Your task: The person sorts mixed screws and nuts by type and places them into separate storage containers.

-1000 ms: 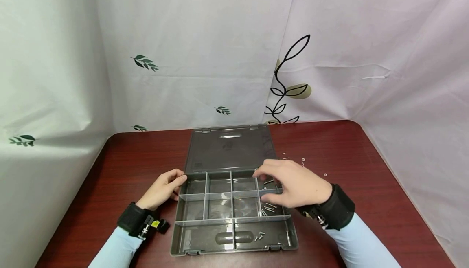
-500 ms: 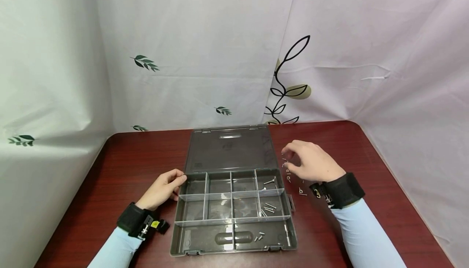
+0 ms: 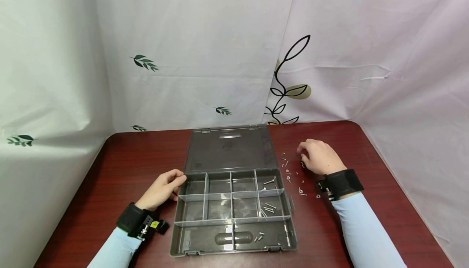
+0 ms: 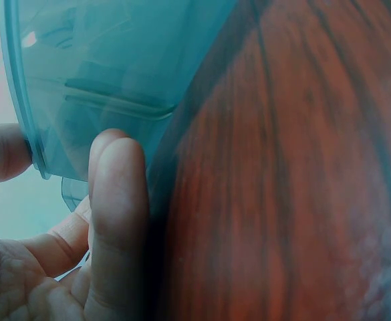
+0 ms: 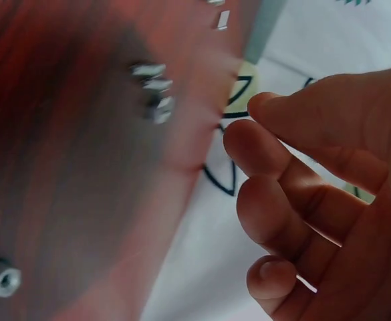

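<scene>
Here's the box on the desk, lid directly behind, cloth beyond that. Screws lie in its right-hand compartments! Left rear corner, the left hand; over right, loose screws, then the right hand, a nut before it.

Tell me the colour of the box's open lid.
The lid is dark grey, best seen in the head view.

Smoky-grey box; silvery screws; red-brown, dark-grained table; leaf-patterned white cloth.
</scene>
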Tool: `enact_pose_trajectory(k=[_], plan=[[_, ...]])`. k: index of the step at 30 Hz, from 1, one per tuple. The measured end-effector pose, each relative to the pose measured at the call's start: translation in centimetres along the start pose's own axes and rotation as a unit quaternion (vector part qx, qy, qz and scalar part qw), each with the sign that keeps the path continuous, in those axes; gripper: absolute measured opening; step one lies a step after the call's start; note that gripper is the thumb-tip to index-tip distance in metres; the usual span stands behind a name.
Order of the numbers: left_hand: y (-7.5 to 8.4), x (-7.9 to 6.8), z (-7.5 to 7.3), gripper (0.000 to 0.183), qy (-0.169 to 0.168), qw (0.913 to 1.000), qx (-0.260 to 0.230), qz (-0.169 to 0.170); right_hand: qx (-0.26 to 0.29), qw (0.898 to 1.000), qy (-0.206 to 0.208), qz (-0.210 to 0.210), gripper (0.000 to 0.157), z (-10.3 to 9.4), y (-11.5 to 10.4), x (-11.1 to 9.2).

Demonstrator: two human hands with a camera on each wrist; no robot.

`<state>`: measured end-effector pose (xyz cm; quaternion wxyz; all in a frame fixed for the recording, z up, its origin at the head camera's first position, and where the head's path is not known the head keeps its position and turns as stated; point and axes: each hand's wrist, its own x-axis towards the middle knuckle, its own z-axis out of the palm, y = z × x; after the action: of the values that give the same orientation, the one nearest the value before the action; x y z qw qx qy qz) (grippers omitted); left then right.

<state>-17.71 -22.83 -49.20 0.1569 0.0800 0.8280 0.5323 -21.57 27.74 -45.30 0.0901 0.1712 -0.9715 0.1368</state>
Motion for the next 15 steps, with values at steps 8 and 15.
enact_pose_trajectory(k=[8,15], plan=[[-0.1,0.1,0.0,0.045,0.001,1.0,-0.002,-0.001,-0.006,0.999,-0.032,0.03,0.01,1.0,1.2,0.0],[-0.1,0.1,0.0,0.046,0.002,1.0,-0.003,-0.005,0.001,0.998,-0.055,0.043,0.008,1.2,1.3,-0.1]])
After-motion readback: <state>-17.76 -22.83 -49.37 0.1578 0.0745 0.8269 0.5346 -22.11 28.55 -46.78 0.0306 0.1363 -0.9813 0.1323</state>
